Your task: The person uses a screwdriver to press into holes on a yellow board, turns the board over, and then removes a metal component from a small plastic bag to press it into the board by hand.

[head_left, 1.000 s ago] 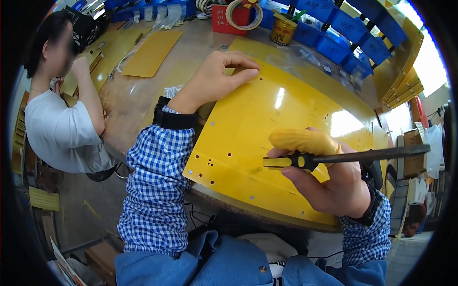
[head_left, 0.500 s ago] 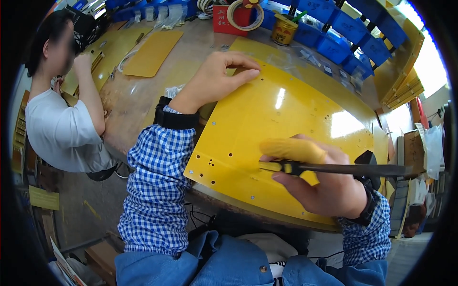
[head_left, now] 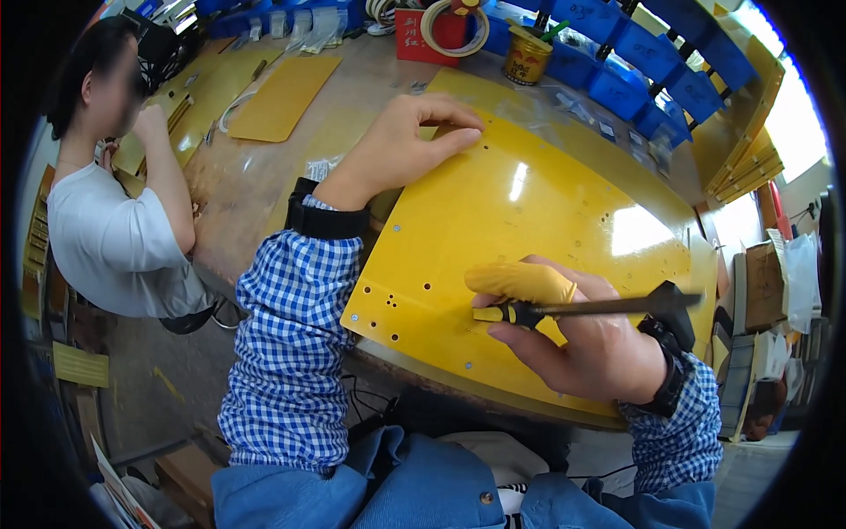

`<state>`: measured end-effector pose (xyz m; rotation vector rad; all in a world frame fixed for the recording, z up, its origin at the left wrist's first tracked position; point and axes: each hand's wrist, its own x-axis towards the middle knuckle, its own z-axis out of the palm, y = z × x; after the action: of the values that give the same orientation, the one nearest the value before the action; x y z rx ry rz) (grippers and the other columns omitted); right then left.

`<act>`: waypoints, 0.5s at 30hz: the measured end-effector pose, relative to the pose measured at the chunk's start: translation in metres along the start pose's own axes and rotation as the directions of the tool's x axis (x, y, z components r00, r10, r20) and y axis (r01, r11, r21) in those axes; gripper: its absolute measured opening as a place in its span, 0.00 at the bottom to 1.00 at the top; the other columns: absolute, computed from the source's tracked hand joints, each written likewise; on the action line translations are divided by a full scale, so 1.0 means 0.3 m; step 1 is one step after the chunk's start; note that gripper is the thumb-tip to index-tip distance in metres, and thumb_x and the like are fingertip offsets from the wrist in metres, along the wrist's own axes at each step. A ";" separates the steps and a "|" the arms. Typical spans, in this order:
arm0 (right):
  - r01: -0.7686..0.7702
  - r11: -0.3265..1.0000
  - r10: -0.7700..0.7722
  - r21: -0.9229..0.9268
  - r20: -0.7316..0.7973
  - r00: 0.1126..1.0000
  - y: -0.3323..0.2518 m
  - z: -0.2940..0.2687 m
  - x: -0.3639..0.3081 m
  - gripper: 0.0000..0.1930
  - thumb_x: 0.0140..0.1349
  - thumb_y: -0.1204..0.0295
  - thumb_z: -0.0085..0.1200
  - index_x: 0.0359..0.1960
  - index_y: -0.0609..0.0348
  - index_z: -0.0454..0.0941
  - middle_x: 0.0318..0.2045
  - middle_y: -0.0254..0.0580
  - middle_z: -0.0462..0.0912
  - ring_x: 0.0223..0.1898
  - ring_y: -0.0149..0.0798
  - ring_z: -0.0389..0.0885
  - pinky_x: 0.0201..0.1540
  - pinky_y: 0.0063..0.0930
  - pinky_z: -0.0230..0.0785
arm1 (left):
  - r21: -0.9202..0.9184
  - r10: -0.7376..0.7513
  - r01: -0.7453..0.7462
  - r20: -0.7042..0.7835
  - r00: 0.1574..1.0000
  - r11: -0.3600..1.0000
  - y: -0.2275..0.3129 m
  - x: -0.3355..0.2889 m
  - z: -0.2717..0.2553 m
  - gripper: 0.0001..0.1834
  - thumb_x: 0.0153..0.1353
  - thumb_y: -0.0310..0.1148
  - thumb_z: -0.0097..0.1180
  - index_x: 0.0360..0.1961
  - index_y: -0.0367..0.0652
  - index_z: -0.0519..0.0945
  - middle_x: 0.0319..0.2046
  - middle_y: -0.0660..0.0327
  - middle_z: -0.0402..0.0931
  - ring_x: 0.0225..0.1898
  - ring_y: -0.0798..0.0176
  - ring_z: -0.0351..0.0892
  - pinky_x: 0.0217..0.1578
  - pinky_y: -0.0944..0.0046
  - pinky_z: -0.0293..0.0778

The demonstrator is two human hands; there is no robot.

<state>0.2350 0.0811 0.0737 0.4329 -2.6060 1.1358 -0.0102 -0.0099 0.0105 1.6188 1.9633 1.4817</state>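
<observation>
A yellow plate point(head_left: 493, 212) with small holes and several metal fasteners lies on the bench before me. My left hand point(head_left: 414, 137) rests on its far left corner, fingers stretched out and holding nothing. Over the near right part of the plate, my right hand point(head_left: 573, 335) is closed around the yellow-and-black handle of a file point(head_left: 608, 308). The tool's long dark blade points right, above the plate and apart from it. A yellow finger cover point(head_left: 520, 280) sits on one finger of that hand.
Blue bins point(head_left: 617, 88), a gold can point(head_left: 526, 57) and a tape roll point(head_left: 454, 28) stand along the back. A smaller yellow sheet point(head_left: 282, 99) lies back left. At the left sits a person in a white shirt point(head_left: 119, 238). Boxes point(head_left: 765, 282) stand at the right.
My right hand has moved slightly left with the file, whose blade end has swung a little up and left. My left hand and the plate have stayed almost still.
</observation>
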 end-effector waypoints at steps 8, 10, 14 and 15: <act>-0.004 1.000 0.004 -0.003 -0.009 1.000 -0.024 -0.028 -0.006 0.18 0.58 0.78 0.62 0.51 0.63 0.75 0.35 0.49 0.81 0.34 0.49 0.83 0.36 0.35 0.76 | -0.015 -0.002 0.002 -0.004 1.000 1.000 0.002 0.002 0.009 0.11 0.63 0.32 0.60 0.43 0.37 0.85 0.45 0.56 0.83 0.46 0.63 0.81 0.50 0.66 0.75; 0.007 1.000 -0.007 -0.024 0.024 1.000 0.003 -0.005 -0.009 0.18 0.58 0.77 0.62 0.50 0.64 0.75 0.35 0.49 0.80 0.34 0.51 0.83 0.34 0.36 0.76 | 0.027 0.025 -0.025 -0.001 1.000 0.999 -0.005 -0.002 0.009 0.11 0.63 0.32 0.60 0.43 0.37 0.85 0.45 0.56 0.83 0.46 0.63 0.81 0.50 0.65 0.75; 0.041 0.999 -0.040 0.006 -0.115 0.993 -0.005 -0.026 -0.021 0.18 0.58 0.76 0.61 0.50 0.64 0.74 0.35 0.51 0.79 0.32 0.54 0.81 0.33 0.39 0.76 | 0.018 -0.025 0.026 -0.012 1.000 1.000 -0.008 -0.023 0.004 0.11 0.63 0.32 0.60 0.43 0.37 0.85 0.45 0.56 0.83 0.46 0.63 0.81 0.50 0.65 0.75; 0.037 0.999 -0.037 -0.005 -0.118 0.992 -0.009 -0.023 -0.017 0.18 0.58 0.76 0.61 0.50 0.64 0.74 0.35 0.51 0.79 0.32 0.54 0.81 0.33 0.39 0.76 | 0.007 -0.013 0.013 -0.009 1.000 1.000 -0.006 -0.011 0.008 0.11 0.63 0.32 0.60 0.43 0.37 0.85 0.45 0.56 0.83 0.45 0.63 0.81 0.50 0.65 0.75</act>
<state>0.2417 0.0852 0.0782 0.3987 -2.4877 1.1103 -0.0084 -0.0111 0.0067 1.6018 1.9820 1.4818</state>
